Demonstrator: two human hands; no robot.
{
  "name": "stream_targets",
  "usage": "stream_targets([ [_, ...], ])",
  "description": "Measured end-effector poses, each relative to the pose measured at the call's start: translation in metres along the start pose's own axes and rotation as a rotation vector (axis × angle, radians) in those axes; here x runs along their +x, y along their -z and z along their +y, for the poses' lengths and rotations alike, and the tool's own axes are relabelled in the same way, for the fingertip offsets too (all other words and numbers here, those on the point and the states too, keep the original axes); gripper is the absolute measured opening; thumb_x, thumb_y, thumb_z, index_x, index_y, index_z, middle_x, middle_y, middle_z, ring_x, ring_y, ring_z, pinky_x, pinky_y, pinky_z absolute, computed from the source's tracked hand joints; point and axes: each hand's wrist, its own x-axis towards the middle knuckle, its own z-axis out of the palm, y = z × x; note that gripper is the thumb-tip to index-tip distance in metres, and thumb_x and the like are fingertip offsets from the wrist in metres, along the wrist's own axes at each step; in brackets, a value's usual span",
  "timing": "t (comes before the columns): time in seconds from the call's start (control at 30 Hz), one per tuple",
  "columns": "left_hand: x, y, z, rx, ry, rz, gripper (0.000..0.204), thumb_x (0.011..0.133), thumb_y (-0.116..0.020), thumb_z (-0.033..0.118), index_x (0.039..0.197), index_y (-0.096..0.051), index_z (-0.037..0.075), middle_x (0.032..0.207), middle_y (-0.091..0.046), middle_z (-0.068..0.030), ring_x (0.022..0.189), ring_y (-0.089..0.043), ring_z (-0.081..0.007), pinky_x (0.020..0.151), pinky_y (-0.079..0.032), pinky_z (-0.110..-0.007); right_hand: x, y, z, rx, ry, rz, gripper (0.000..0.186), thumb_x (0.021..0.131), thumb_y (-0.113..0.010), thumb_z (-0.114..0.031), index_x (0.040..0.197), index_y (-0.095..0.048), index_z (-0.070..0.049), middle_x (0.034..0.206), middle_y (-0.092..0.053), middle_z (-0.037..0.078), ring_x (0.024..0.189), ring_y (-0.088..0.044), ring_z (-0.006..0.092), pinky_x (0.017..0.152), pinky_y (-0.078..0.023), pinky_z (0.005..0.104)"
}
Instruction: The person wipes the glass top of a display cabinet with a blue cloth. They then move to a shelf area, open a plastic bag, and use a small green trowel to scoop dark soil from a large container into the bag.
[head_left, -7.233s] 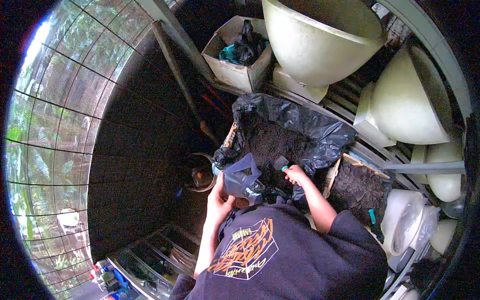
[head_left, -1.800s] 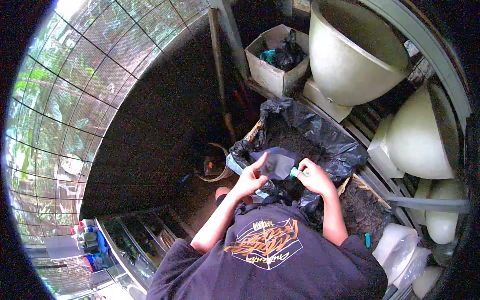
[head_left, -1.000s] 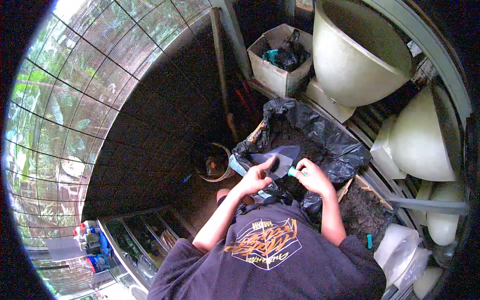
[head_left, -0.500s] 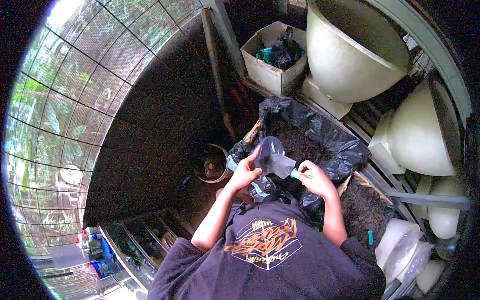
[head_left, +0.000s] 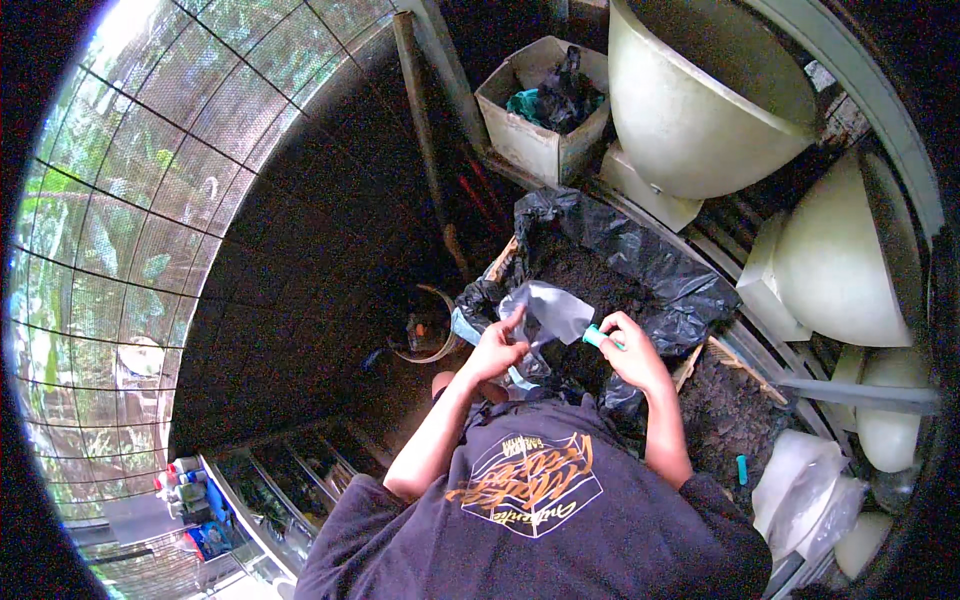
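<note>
A clear plastic bag (head_left: 560, 312) stretches between my hands, above a bed of dark soil (head_left: 590, 275). My left hand (head_left: 497, 350) is closed on its left side, thumb and fingers pinching the film. In my right hand (head_left: 637, 360) is a short turquoise tube (head_left: 593, 335), gripped between thumb and fingers. The tube's end meets the right edge of the bag; whether the two are joined I cannot tell. Black plastic sheeting (head_left: 690, 295) lines the container around the soil.
To the right lies more dark soil (head_left: 720, 410) with another turquoise tube (head_left: 742, 469) on it. Clear plastic bags (head_left: 800, 490) are piled beside it. Large pale basins (head_left: 700, 110) and a box (head_left: 540, 135) with dark plastic stand behind. Wire mesh (head_left: 130, 250) rises at left.
The bag's raised far part has dropped, and the film now spreads lower and flatter toward the tube. Both hands stay in nearly the same place.
</note>
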Motion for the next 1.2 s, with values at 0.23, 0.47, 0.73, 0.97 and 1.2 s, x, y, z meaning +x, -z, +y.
stream_targets([
  [0.23, -0.006, -0.006, 0.035, -0.093, -0.076, 0.033, 0.082, 0.079, -0.052, -0.011, 0.154, -0.025, 0.008, 0.141, -0.051, -0.0015, 0.112, -0.054, -0.008, 0.093, -0.043, -0.022, 0.001, 0.008, 0.006, -0.091, 0.039, 0.002, 0.014, 0.087, -0.064, -0.011, 0.094, -0.053, -0.008, 0.062, -0.053, 0.001, 0.054, -0.044, 0.0087, 0.048, -0.035, 0.0321],
  [0.47, 0.003, -0.017, 0.02, 0.056, -0.148, -0.104, 0.08, 0.078, -0.057, -0.006, 0.152, -0.03, 0.009, 0.136, -0.049, -0.0011, 0.1, -0.047, -0.0057, 0.084, -0.04, -0.021, 0.005, -0.004, -0.002, -0.005, 0.046, -0.103, 0.012, 0.089, -0.06, -0.007, 0.097, -0.051, -0.006, 0.067, -0.056, 0.002, 0.058, -0.046, 0.0078, 0.049, -0.036, 0.0304],
  [0.73, 0.002, 0.012, 0.004, -0.095, -0.064, 0.144, 0.081, 0.081, -0.059, -0.002, 0.154, -0.027, 0.013, 0.073, -0.057, 0.0058, 0.058, -0.048, -0.0026, 0.054, -0.043, -0.022, -0.006, 0.015, 0.005, 0.096, 0.012, -0.11, 0.011, 0.089, -0.057, -0.002, 0.099, -0.052, -0.006, 0.07, -0.054, -0.002, 0.062, -0.05, 0.0056, 0.054, -0.037, 0.0229],
  [0.97, -0.012, -0.012, 0.049, -0.093, -0.083, 0.027, 0.084, 0.081, -0.055, -0.005, 0.155, -0.025, 0.022, 0.068, -0.049, 0.0092, 0.054, -0.037, -0.0007, 0.05, -0.035, -0.021, -0.004, 0.011, 0.001, -0.006, 0.001, -0.099, 0.01, 0.09, -0.061, -0.008, 0.097, -0.054, -0.006, 0.066, -0.053, -0.003, 0.058, -0.046, 0.0053, 0.051, -0.035, 0.0263],
  [1.2, -0.008, -0.022, 0.031, 0.012, -0.25, 0.009, 0.087, 0.077, -0.054, -0.01, 0.155, -0.023, 0.012, 0.156, -0.031, -0.003, 0.099, -0.055, -0.0065, 0.08, -0.045, -0.019, -0.003, 0.002, -0.002, -0.134, 0.065, -0.055, 0.017, 0.086, -0.067, -0.014, 0.097, -0.056, -0.007, 0.061, -0.054, 0.001, 0.053, -0.047, 0.0085, 0.049, -0.035, 0.0313],
])
